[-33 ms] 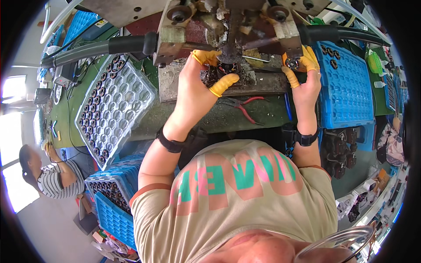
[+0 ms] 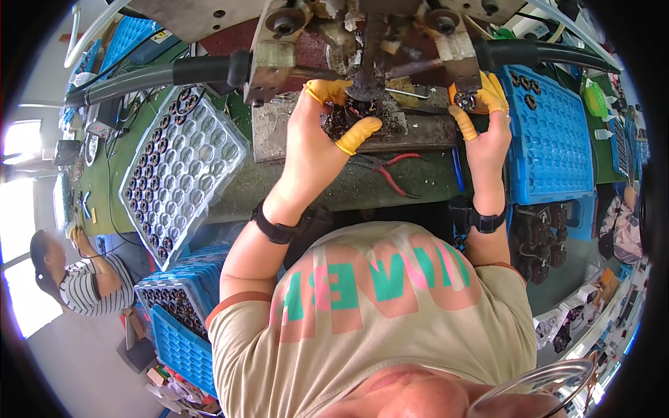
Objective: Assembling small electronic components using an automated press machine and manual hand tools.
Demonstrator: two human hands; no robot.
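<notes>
Yellow finger cots cover the thumb and fingertips of my left hand (image 2: 310, 145). Its thumb and fingers close round a small dark round part with coppery bits (image 2: 362, 109), right below the blackened tip of the machine's tool (image 2: 366, 89). My right hand (image 2: 490, 136), also in yellow finger cots, pinches another small round part (image 2: 465, 102) beside an orange block at the machine's right side. That part's exact kind does not show. A worn metal plate (image 2: 418, 137) littered with dark debris lies beneath the tool.
Red-handled pliers (image 2: 390, 174) and a blue pen-like stick (image 2: 458, 169) lie before the plate. A clear tray (image 2: 209, 167) partly filled with dark round parts is at left; stacked blue trays (image 2: 550, 150) stand at right. Thick black cables (image 2: 174, 73) flank the machine. Another person (image 2: 90, 275) sits far left.
My left hand has shifted very slightly at the part beneath the tool. My right hand looks the same.
</notes>
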